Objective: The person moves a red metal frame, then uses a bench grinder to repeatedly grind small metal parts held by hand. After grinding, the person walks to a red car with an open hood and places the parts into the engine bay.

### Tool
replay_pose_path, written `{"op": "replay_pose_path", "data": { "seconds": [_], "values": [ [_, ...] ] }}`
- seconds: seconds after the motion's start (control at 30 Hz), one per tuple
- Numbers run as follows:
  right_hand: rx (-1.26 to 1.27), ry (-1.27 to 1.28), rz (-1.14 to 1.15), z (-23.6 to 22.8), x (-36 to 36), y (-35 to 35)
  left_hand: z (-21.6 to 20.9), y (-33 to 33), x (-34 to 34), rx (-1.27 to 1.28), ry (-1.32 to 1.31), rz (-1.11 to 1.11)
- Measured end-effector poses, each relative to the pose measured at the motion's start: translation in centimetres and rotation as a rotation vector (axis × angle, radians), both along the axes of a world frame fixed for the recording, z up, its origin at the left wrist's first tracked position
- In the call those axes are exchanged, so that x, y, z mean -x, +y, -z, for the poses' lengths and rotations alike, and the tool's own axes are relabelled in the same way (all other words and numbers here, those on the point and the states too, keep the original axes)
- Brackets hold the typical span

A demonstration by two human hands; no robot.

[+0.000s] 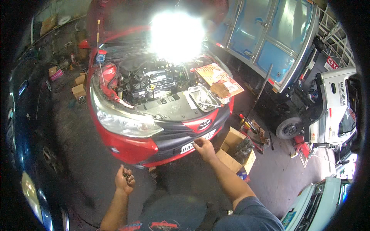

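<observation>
My left hand (125,179) hovers low in front of the red car (129,152), palm up. Its fingers are curled around something small and dark that I cannot make out. Further right, my right hand (205,148) is in front of the bumper, overlapping the white licence plate (188,148). Thumb and fingers are pinched together there; whatever they hold is too small to name. Above both hands, the hood is up over the engine (156,84). A metal tray (203,98) with small parts rests on the front edge of the engine bay.
A cardboard box (230,161) with dark contents stands right of the bumper, beside a red floor jack (256,134) with a long handle. Printed packaging (217,79) lies over the fender. A bright lamp (177,36) glares under the hood. A dark car (42,154) stands left, a truck (331,104) right.
</observation>
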State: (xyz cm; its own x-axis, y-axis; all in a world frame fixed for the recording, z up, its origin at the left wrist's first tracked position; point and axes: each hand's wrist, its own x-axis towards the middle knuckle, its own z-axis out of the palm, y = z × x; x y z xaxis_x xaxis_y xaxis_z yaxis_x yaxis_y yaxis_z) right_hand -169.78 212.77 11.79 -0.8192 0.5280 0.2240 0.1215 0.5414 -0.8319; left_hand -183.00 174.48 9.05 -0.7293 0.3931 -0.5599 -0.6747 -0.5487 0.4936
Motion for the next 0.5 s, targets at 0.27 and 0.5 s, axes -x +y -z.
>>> {"op": "replay_pose_path", "data": {
  "seconds": [0.27, 0.5],
  "values": [
    [0.124, -0.115, -0.013, 1.0, 18.5, 8.3, -0.9, 16.9, 23.2, 0.03, 0.319, 0.281],
    [-0.01, -0.107, 0.085, 0.0, 32.2, 15.2, 0.3, 26.9, 36.3, 0.266, 0.925, 0.295]
  ]
}}
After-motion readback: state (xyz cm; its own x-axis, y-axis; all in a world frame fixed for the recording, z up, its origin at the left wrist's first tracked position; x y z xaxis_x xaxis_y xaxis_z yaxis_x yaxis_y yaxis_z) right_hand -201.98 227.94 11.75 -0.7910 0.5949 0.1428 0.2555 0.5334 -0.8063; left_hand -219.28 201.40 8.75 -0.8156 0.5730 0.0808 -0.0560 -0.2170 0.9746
